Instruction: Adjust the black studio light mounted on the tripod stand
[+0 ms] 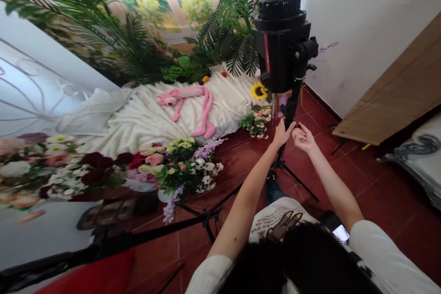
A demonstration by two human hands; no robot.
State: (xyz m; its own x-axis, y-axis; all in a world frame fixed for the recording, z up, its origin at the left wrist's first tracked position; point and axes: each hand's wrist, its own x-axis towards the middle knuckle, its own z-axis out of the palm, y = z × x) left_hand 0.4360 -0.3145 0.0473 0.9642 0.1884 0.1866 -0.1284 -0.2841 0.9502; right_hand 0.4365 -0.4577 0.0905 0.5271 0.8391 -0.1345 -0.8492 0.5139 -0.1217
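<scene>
A black studio light (pixel 280 46) stands on a black stand (pixel 291 108) in front of me. My left hand (pixel 283 133) is wrapped round the stand's pole below the light. On the pole's right side, my right hand (pixel 303 138) has its fingers curled at a small dark part of the stand, with the thumb and forefinger close to it. The exact grip of the right fingers is too small to make out. Below my hands the stand's legs spread over the red tiles.
A pink plush toy (pixel 188 98) lies on a white furry cloth (pixel 138 119) at the left. Flowers (pixel 151 161) line its front. A second black stand (pixel 200 218) crosses the lower left. A brown board (pixel 389 82) leans at the right.
</scene>
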